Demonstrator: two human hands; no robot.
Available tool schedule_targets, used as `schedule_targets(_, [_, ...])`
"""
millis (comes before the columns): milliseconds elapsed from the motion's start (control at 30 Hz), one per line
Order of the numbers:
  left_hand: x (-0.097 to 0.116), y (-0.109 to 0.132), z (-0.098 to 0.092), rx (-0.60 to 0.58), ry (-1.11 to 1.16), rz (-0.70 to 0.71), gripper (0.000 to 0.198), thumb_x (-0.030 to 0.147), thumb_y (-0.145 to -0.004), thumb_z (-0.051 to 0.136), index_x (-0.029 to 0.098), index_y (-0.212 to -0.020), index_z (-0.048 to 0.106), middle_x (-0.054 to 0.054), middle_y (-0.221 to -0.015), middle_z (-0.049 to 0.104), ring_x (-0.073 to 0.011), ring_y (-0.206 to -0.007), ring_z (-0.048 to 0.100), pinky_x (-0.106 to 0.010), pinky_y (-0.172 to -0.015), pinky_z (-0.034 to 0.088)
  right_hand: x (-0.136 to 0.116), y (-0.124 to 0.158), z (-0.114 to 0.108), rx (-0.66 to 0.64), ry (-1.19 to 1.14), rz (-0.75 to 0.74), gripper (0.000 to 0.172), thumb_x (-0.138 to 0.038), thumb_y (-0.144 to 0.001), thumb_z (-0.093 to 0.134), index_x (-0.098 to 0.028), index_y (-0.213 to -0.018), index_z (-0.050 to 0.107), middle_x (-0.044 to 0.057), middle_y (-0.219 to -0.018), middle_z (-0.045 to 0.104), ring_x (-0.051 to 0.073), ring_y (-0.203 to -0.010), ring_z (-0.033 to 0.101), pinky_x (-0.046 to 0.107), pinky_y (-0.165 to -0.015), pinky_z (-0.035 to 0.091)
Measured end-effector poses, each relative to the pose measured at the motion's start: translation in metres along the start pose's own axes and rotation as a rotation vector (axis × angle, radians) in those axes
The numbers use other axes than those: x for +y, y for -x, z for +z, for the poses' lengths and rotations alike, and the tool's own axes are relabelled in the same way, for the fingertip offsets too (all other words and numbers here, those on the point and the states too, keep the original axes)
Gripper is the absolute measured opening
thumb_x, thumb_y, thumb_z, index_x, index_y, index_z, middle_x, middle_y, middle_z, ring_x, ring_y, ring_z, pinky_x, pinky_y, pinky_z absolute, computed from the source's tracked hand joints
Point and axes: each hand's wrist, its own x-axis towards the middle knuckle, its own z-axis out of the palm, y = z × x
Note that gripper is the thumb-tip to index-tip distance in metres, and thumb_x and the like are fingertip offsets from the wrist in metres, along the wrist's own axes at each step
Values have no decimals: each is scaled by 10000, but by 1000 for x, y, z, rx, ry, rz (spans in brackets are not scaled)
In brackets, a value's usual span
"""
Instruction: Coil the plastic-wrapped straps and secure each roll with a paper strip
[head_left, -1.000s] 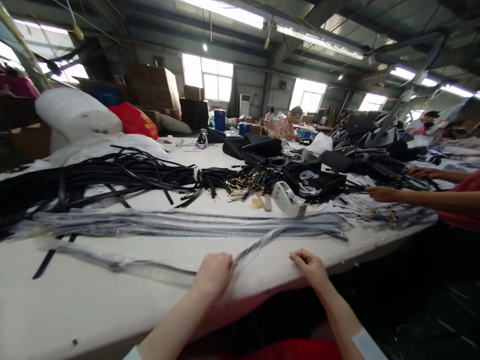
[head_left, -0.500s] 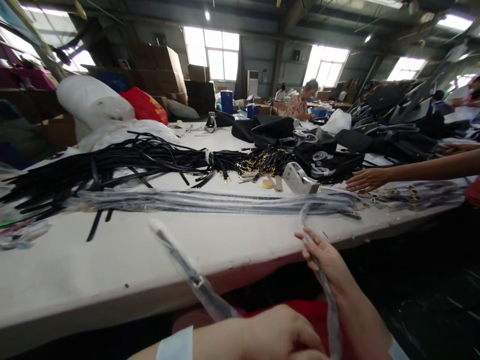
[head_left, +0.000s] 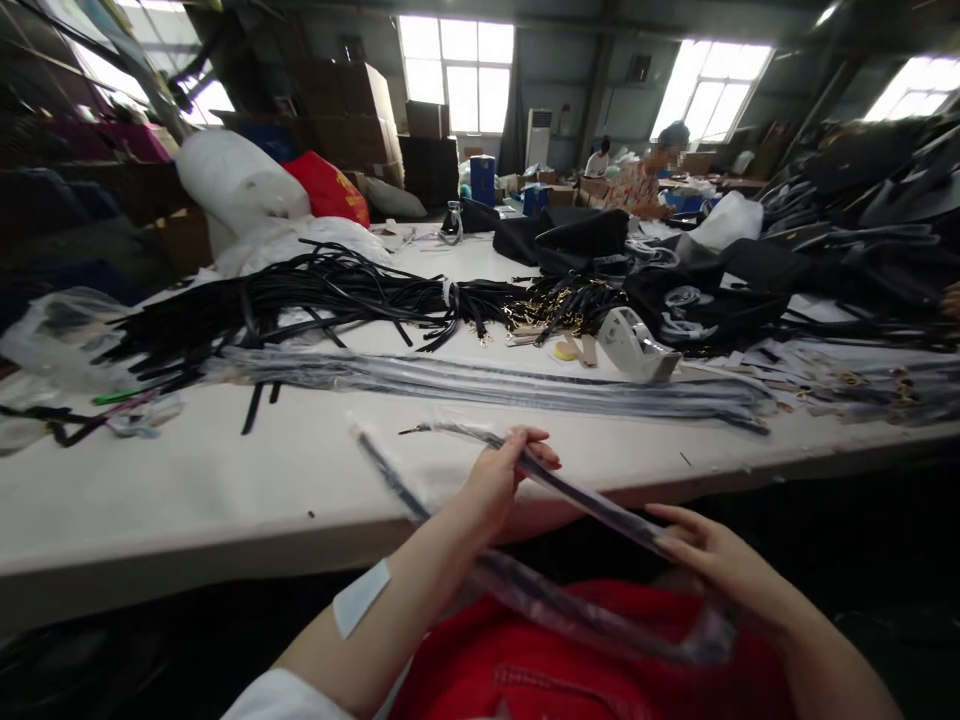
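A black strap (head_left: 589, 500) in a clear plastic sleeve is stretched between my two hands. Near its upper end, my left hand (head_left: 510, 465) is closed round it, and a small metal tip points left beyond the fingers. My right hand (head_left: 701, 550) pinches the strap lower down, over my lap. From there the sleeved length loops back left across the red cloth (head_left: 600, 690) on my lap, and passes behind my left forearm. Its other end lies on the white table (head_left: 225, 480), left of my left hand.
Sleeved straps (head_left: 450, 385) lie in a long row across the table. Behind them are a bundle of black straps (head_left: 337, 290) with gold clasps, a tape dispenser (head_left: 634, 345) and a yellow roll (head_left: 564, 351). Black bags (head_left: 577, 238) stand farther back. Another person (head_left: 637, 185) works in the background.
My left hand has risen from my lap to the table edge, gripping the strap's end. My right hand has dropped lower along it. The view has turned right; a co-worker's reaching arm has mostly left it.
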Motion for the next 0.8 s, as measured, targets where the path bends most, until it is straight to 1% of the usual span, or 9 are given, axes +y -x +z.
schedule_targets(67, [-15, 10, 2, -39, -54, -75, 458, 557, -794, 650, 117, -920, 647, -68, -749, 703, -194, -768, 674, -317, -786, 498, -1, -15, 3, 207, 156, -144, 512, -445, -650, 786, -182, -1085, 724, 139, -1010, 733, 276, -803, 683, 383, -726, 557])
schedule_targets(100, [-25, 16, 4, -75, -88, -117, 471, 577, -798, 632, 121, -917, 646, -75, -771, 708, -200, -777, 677, -338, -805, 506, -8, -18, 10, 216, 189, -227, 465, -443, -675, 769, -187, -1061, 734, 141, -1085, 717, 310, -965, 661, 419, -874, 523])
schedule_targets(167, [-46, 30, 9, -201, -211, -170, 463, 580, -841, 560, 130, -899, 652, -92, -808, 710, -211, -773, 677, -374, -817, 517, -29, -15, 31, 65, 175, -370, 406, -435, -785, 684, -215, -1125, 715, 113, -1214, 672, 311, -1152, 585, 434, -1035, 422])
schedule_targets(233, [-67, 43, 10, -340, -391, -144, 412, 527, -878, 508, 148, -854, 668, -110, -840, 707, -237, -805, 674, -399, -809, 526, -52, -6, 57, -117, 135, -447, 390, -391, -832, 649, -225, -1183, 687, 90, -1250, 656, 296, -1176, 567, 418, -1054, 402])
schedule_targets(367, [-96, 56, 4, -475, -599, -62, 145, 330, -783, 643, 199, -793, 706, -118, -895, 723, -293, -972, 650, -420, -914, 489, -71, 6, 96, -348, 66, -373, 290, -399, -881, 597, -196, -1031, 739, 69, -1023, 737, 278, -961, 653, 362, -882, 493])
schedule_targets(500, [-93, 48, -4, -454, -595, -158, 219, 317, -734, 701, 154, -880, 715, -91, -864, 721, -237, -830, 654, -344, -771, 520, -59, 7, 91, -301, -187, -290, 363, -493, -900, 562, -177, -947, 735, 62, -895, 723, 228, -846, 656, 301, -756, 505])
schedule_targets(567, [-80, 39, -6, -399, -420, -332, 299, 394, -746, 707, 124, -875, 705, -77, -817, 707, -177, -750, 638, -271, -698, 502, -52, 7, 77, -270, -313, -241, 380, -526, -877, 592, -175, -946, 719, 43, -785, 694, 156, -639, 611, 247, -586, 467])
schedule_targets(667, [-55, 23, -8, -347, 64, -619, 519, 594, -832, 553, 95, -882, 688, -96, -781, 692, -133, -641, 619, -215, -588, 471, -47, 10, 56, -280, -354, -159, 418, -571, -837, 629, -158, -865, 688, 5, -610, 621, 57, -395, 391, 193, -394, 242])
schedule_targets(800, [-31, 10, -8, -310, 309, -581, 649, 686, -858, 430, 87, -899, 675, -105, -727, 677, -140, -572, 609, -211, -500, 436, -46, 13, 38, -310, -221, -102, 423, -564, -814, 666, -141, -812, 664, -11, -549, 567, 50, -418, 339, 195, -415, 169])
